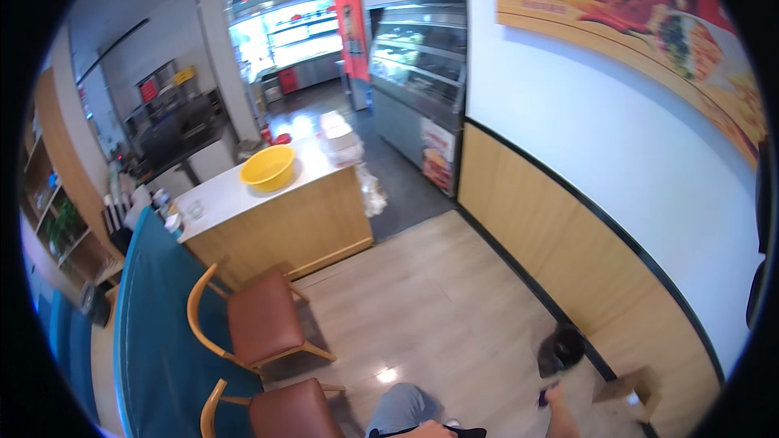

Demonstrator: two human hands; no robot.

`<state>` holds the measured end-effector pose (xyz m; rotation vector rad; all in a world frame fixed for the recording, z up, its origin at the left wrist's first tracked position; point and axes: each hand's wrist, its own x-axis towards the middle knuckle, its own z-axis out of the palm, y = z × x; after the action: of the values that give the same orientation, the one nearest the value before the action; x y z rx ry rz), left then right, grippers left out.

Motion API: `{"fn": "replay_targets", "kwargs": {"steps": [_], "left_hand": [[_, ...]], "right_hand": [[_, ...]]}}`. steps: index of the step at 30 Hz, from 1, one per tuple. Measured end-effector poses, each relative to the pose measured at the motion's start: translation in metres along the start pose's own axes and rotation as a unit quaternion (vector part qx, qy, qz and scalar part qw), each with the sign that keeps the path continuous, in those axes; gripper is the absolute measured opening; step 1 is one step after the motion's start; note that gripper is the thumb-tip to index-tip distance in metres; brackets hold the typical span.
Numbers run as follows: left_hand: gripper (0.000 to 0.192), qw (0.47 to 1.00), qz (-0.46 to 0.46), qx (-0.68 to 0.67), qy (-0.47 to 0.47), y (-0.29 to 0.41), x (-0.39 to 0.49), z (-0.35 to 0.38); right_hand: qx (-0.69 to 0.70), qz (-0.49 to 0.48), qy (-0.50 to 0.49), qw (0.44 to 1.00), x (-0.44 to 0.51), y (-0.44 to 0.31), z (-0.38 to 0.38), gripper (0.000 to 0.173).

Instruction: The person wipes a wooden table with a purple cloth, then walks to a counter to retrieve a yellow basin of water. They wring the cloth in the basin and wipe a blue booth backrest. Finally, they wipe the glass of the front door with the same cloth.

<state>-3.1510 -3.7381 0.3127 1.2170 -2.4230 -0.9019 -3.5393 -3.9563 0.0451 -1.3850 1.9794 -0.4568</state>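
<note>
At the bottom edge, my left hand (429, 430) is partly cut off, beside a black item (471, 432) above my grey-clad knee; its grip is unclear. My right hand (554, 394) reaches forward at the lower right, closed around a small dark object (543, 399). Just beyond it is a dark rounded thing (560, 350) on the floor against the wall, too blurred to name exactly.
A cardboard box (645, 390) lies right of my right hand by the wood-panelled wall (548, 231). Brown-seated chairs (265, 319) stand left beside a teal partition (161, 322). Ahead, a counter (292, 219) bears a yellow basin (268, 168); a display case (417, 67) stands beyond.
</note>
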Motion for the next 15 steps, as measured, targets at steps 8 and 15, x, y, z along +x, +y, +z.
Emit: {"fn": "replay_targets", "kwargs": {"steps": [8,15], "left_hand": [[0.014,0.988,-0.096,0.032,0.121,-0.177,0.027,-0.146],[0.020,0.964,-0.170,-0.020,0.202,-0.303,0.020,-0.240]], "right_hand": [[0.410,-0.118,-0.190,0.885,0.200,-0.442,0.149,0.088],[0.469,0.217,-0.374,0.770,0.208,-0.558,0.354,0.064]]}}
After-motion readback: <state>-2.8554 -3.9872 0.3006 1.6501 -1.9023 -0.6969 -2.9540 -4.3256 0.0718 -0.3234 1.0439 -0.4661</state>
